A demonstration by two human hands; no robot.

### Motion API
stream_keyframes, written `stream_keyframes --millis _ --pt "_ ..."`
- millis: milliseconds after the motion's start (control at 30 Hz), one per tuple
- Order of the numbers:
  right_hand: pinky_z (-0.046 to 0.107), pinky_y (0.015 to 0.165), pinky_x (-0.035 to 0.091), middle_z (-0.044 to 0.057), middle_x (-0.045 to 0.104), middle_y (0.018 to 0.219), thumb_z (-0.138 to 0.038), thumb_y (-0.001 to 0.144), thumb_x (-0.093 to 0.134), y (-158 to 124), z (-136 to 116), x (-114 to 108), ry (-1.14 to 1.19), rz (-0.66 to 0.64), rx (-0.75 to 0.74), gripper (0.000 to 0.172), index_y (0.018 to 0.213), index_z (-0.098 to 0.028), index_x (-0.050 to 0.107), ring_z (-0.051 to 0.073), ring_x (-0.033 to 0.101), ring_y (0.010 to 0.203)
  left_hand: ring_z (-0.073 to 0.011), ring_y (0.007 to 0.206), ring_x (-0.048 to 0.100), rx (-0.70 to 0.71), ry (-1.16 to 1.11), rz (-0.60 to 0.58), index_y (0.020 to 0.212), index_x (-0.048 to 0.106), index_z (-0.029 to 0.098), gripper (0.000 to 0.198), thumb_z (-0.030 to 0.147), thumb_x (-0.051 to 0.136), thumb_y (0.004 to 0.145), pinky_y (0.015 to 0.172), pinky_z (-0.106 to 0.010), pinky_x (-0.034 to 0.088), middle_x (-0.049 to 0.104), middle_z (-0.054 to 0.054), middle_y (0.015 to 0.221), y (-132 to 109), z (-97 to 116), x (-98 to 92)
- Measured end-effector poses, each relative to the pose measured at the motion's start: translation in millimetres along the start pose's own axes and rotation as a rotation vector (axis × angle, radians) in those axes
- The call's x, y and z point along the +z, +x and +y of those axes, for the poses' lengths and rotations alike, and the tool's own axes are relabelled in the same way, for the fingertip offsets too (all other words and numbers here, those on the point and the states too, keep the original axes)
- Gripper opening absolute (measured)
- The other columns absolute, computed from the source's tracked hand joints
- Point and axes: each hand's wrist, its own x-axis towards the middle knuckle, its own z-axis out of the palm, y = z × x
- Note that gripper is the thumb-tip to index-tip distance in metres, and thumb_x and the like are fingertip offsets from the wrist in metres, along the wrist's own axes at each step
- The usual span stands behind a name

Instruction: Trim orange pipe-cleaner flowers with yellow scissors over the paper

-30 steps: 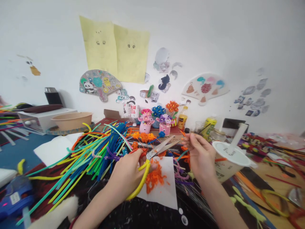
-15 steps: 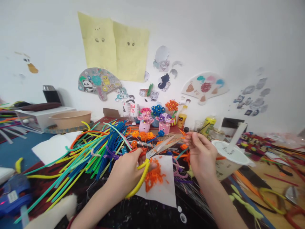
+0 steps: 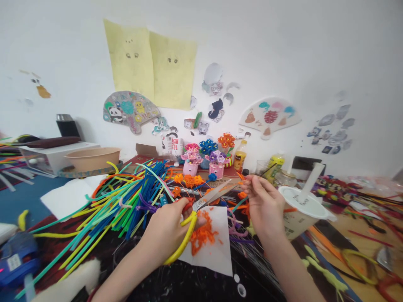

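Note:
My left hand (image 3: 165,228) is closed around the handles of a pair of scissors (image 3: 210,199), which have a yellow loop and a red one. Their blades are slightly apart and point up to the right, toward my other hand. With fingertips pinched, my right hand (image 3: 266,205) holds a thin orange pipe cleaner piece (image 3: 242,178) close to the blade tips. Part of that piece is hidden by the fingers. Below the scissors, orange fuzz clippings (image 3: 204,235) lie on a white sheet of paper (image 3: 218,258).
Many coloured pipe cleaners (image 3: 132,201) are heaped on the left, near a blue glue gun (image 3: 19,256). Behind stand pipe cleaner flowers in pink pots (image 3: 190,168) and a juice bottle (image 3: 240,156). A lidded tub (image 3: 302,209) is beside my right forearm.
The scissors and both hands keep nearly the same pose. My right hand has shifted very slightly left and down, and the whole view has moved a little.

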Motion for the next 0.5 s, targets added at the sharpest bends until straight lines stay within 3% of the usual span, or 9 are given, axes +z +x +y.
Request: stream_keyframes --millis 233,500 --pt "0.024 0.059 0.049 0.001 0.066 0.07 -0.026 0.061 0.081 0.0 2.0 0.1 0.033 -0.004 0.079 0.017 0.068 -0.015 0.069 0.011 0.06 0.061 -0.0123 0.049 0.042 0.012 -0.042 -0.012 0.068 0.041 0.023 0.024 0.044 0.05 0.076 0.048 -0.024 0.022 0.048 0.005 0.058 -0.3 2.1 -0.5" --pt "0.02 0.058 0.05 0.0 0.067 0.067 -0.022 0.058 0.082 0.8 2.9 -0.4 0.118 0.006 0.186 0.017 0.068 -0.015 0.071 0.009 0.059 0.061 -0.0141 0.053 0.045 0.013 0.003 -0.012 0.068 0.04 0.023 0.032 0.051 0.049 0.078 0.051 -0.024 0.023 0.05 0.004 0.06 1.3 1.1 -0.4"
